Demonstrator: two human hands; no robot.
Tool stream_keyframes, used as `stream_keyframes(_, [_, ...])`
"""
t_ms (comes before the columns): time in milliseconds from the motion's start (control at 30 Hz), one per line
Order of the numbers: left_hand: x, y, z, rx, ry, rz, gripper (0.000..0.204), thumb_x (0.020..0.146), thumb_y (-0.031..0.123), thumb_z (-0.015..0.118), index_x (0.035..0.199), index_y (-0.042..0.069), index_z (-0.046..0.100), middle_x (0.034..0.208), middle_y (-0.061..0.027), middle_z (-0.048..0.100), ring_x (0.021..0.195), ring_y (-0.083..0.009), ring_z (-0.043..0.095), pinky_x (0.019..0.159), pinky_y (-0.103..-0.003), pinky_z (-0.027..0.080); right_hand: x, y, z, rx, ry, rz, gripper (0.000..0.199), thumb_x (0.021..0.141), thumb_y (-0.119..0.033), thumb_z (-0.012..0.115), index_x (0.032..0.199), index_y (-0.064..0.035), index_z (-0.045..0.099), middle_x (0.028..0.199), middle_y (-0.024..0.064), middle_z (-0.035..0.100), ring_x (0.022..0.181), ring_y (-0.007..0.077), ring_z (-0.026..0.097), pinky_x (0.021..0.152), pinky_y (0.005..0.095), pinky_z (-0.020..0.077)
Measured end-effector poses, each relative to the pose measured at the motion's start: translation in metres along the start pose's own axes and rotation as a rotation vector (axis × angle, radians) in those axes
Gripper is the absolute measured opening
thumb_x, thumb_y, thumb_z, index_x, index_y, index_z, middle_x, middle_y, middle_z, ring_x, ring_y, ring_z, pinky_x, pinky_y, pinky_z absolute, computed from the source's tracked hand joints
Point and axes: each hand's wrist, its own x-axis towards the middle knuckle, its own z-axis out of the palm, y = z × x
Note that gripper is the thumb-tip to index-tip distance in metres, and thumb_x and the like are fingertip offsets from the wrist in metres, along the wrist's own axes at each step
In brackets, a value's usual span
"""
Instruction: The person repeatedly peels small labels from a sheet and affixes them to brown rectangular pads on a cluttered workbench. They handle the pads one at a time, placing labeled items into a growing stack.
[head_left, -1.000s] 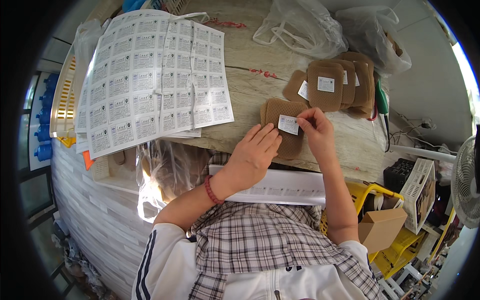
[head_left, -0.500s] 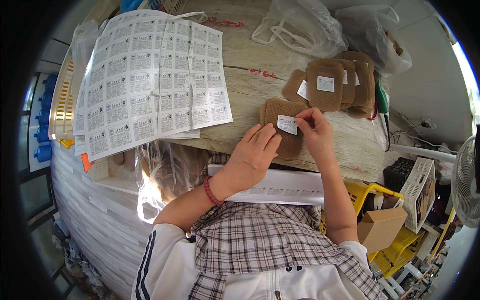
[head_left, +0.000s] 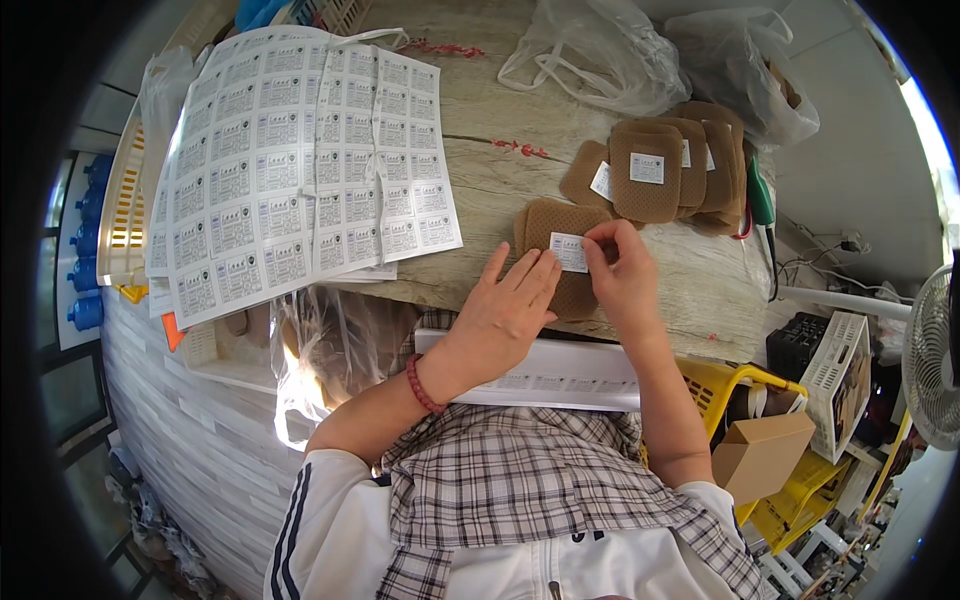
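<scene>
left hand [head_left: 510, 300] slid slightly right beside the white label [head_left: 569, 251], fingers flatter on brown patch [head_left: 560, 225]

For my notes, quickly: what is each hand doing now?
Left hand: open, flat on the brown patch.
Right hand: pinching the white label.

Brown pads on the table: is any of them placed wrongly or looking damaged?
Nothing stands out. The labelled pads lie in a loose overlapping stack, none torn. Both hands, left and right, press a white label onto the near pad.
</scene>
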Motion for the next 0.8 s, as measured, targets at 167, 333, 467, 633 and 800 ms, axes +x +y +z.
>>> stream_keyframes(167, [0.000, 0.000, 0.001, 0.033, 0.002, 0.005, 0.060, 0.084, 0.020, 0.073, 0.134, -0.006, 0.053, 0.143, -0.0177, 0.048, 0.131, -0.0322, 0.048, 0.115, -0.054, 0.031, -0.005, -0.010, 0.005, -0.247, 0.125, -0.126, 0.025, 0.085, -0.006, 0.072, 0.109, -0.0096, 0.067, 0.090, 0.0061, 0.062, 0.076, 0.0234, 0.065, 0.063, 0.0348, 0.0531])
stream_keyframes(333, [0.004, -0.001, -0.002, -0.012, 0.007, -0.008, 0.056, 0.081, 0.020, 0.075, 0.128, -0.003, 0.056, 0.145, -0.0165, 0.048, 0.126, -0.0299, 0.049, 0.109, -0.048, 0.037, -0.011, 0.008, 0.012, -0.250, 0.246, -0.202, 0.024, 0.085, -0.007, 0.073, 0.108, -0.0118, 0.070, 0.096, 0.0053, 0.061, 0.081, 0.0240, 0.065, 0.062, 0.0364, 0.0525])
stream_keyframes(467, [0.008, -0.003, -0.004, -0.045, 0.001, -0.008, 0.055, 0.080, 0.019, 0.077, 0.126, -0.001, 0.056, 0.146, -0.0146, 0.047, 0.125, -0.0290, 0.048, 0.104, -0.043, 0.039, -0.010, 0.003, 0.009, -0.340, 0.284, -0.232, 0.011, 0.084, -0.008, 0.074, 0.094, -0.0100, 0.072, 0.095, 0.0052, 0.061, 0.081, 0.0247, 0.064, 0.064, 0.0366, 0.0520])
stream_keyframes(633, [0.002, -0.005, 0.001, -0.097, 0.061, -0.006, 0.057, 0.081, 0.017, 0.076, 0.131, 0.001, 0.053, 0.149, -0.0120, 0.045, 0.128, -0.0302, 0.046, 0.106, -0.044, 0.039, -0.004, 0.004, 0.009, -0.342, 0.293, -0.301, 0.007, 0.082, -0.007, 0.074, 0.087, -0.0083, 0.068, 0.092, 0.0061, 0.061, 0.081, 0.0260, 0.063, 0.067, 0.0367, 0.0513])
stream_keyframes(800, [-0.005, -0.006, -0.001, -0.145, 0.062, 0.011, 0.060, 0.082, 0.014, 0.075, 0.136, 0.003, 0.051, 0.151, -0.0117, 0.042, 0.132, -0.0311, 0.044, 0.109, -0.044, 0.037, 0.000, 0.009, 0.007, -0.363, 0.288, -0.352, 0.009, 0.084, -0.006, 0.071, 0.087, -0.0076, 0.064, 0.092, 0.0065, 0.062, 0.085, 0.0282, 0.063, 0.071, 0.0384, 0.0511])
